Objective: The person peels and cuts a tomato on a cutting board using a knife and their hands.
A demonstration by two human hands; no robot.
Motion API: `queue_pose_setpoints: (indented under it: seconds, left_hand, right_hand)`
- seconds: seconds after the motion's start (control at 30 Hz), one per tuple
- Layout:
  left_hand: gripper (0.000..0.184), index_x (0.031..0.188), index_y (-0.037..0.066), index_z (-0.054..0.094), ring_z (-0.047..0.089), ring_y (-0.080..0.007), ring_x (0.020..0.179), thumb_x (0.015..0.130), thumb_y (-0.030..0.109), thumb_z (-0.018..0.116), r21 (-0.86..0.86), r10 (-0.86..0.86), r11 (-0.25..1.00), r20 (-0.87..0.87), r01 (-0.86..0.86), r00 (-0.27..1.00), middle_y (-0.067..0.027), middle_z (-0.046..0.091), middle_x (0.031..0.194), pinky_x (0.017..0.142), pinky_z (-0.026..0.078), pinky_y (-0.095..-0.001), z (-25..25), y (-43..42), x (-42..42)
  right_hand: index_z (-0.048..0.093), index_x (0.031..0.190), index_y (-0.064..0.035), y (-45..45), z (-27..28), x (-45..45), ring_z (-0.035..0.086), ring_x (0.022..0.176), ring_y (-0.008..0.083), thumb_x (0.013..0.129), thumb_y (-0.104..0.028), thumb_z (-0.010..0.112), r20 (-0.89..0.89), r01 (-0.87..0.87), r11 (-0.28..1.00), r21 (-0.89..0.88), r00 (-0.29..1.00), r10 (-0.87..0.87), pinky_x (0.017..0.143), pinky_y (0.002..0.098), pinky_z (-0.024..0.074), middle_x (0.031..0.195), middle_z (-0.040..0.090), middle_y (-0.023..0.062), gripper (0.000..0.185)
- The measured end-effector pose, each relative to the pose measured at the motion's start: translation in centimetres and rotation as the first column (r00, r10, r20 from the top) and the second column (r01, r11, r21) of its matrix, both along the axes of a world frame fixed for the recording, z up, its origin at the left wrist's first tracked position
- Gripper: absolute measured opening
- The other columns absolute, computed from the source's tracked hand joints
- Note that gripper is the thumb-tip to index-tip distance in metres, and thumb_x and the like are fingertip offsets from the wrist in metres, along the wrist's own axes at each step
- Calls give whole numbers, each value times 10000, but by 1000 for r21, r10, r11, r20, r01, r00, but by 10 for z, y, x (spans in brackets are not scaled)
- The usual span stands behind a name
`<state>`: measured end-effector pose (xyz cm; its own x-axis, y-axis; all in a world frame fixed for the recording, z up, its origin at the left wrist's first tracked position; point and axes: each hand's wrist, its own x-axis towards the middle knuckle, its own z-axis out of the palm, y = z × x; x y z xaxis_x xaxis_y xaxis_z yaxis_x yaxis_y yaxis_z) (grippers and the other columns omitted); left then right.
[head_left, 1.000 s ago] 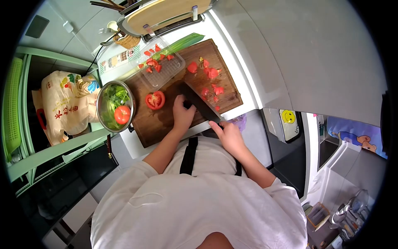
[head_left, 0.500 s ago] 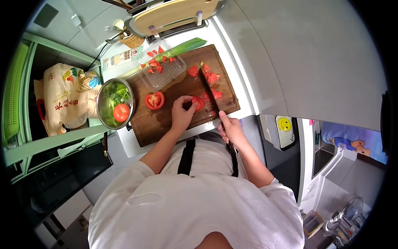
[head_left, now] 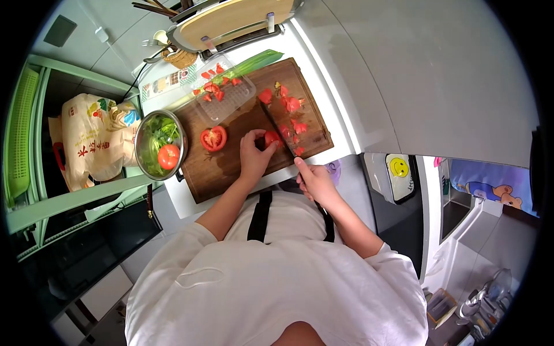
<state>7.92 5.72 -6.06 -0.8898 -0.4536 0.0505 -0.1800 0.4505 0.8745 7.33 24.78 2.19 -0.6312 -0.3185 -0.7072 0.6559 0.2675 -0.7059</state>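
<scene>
Since half a second ago, the dark-bladed kitchen knife (head_left: 279,130) has swung toward the left hand (head_left: 254,154), away from the chopped red tomato pieces (head_left: 292,104) on the right of the board. The right hand (head_left: 317,183) keeps its grip closed round the knife's handle. The left hand has its grip on a red cut piece of tomato (head_left: 271,137), fingertips curled against it; the blade stands just to the right of that piece, though whether the two touch I cannot tell.

Both the held piece and the chopped ones lie on a dark brown wooden cutting board (head_left: 216,173), set on a white desk (head_left: 341,145). Left of the left hand, a red tomato half (head_left: 213,138) rests cut face up on the board. Beyond it, a clear ridged plastic container (head_left: 226,110) holds more red chunks (head_left: 211,88), and a long green leek (head_left: 257,61) lies along the board's far edge. At the board's left stands a round metal bowl (head_left: 184,141) with green leaves (head_left: 165,131) and a whole red tomato (head_left: 168,156).
</scene>
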Motion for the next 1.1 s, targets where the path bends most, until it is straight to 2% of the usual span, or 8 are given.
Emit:
queue_pose_setpoints:
  seconds: [0.17,0.47,0.73,0.87,0.9,0.97,1.07,1.1]
  left_hand:
    - [376,999,34,622,570,-297,965,719,188,820,-17,-15,1000,20,15,1000,-111,639,989,853,466,-392,3,-2,0]
    - [375,1000,37,626,566,-299,966,722,199,819,-21,-7,1000,-5,7,1000,-110,636,979,855,461,-391,3,-1,-1]
    - [345,1029,38,637,583,-292,972,734,145,782,-52,-21,998,-15,20,1000,-114,638,987,865,476,-381,7,1,1]
    - [343,1057,35,648,617,-283,938,738,103,752,75,-100,992,-46,103,994,-131,636,987,844,507,-360,6,-1,-1]
    - [343,1060,33,650,624,-282,932,739,98,748,74,-128,988,-51,132,990,-136,637,992,837,513,-356,6,-1,-2]
    - [333,1053,26,651,633,-289,930,740,91,742,100,-158,982,-54,163,986,-148,639,1010,829,517,-354,6,-3,-3]
    - [300,1026,15,650,639,-312,948,745,80,733,120,-141,983,-3,140,990,-164,646,1036,821,514,-360,-4,-10,1]
    - [285,1019,15,650,642,-317,957,751,74,728,86,-126,989,42,122,991,-166,650,1036,816,514,-363,-11,-14,5]
  right_hand:
    - [510,641,-32,-4,1,-1,381,382,86,947,-570,558,-42,-7,999,42,999,9,362,256,284,517,446,-1,621]
    - [504,629,-33,-9,-5,-5,378,368,94,939,-575,568,23,3,999,45,1000,-4,353,261,286,507,440,4,628]
    - [495,684,-43,-18,-18,-18,346,347,104,974,-545,522,34,63,996,-64,998,-61,335,267,258,508,418,3,581]
    - [493,650,-36,-9,-15,-29,358,328,109,962,-557,537,24,146,986,-75,989,-145,320,272,280,493,409,5,609]
    - [492,659,-46,-3,-9,-31,344,322,97,970,-558,519,-8,106,990,-94,994,-107,313,258,261,497,407,-5,599]
    - [525,670,-11,12,-5,-34,444,382,129,976,-541,522,-26,-23,1000,-21,999,23,369,305,354,504,465,36,612]
    - [583,714,28,25,-7,-22,593,502,242,960,-522,552,-412,-226,946,232,858,306,507,388,462,553,571,136,604]
    - [600,713,25,25,-2,-17,596,533,283,955,-493,570,-448,-253,912,323,807,384,538,397,463,583,586,150,573]
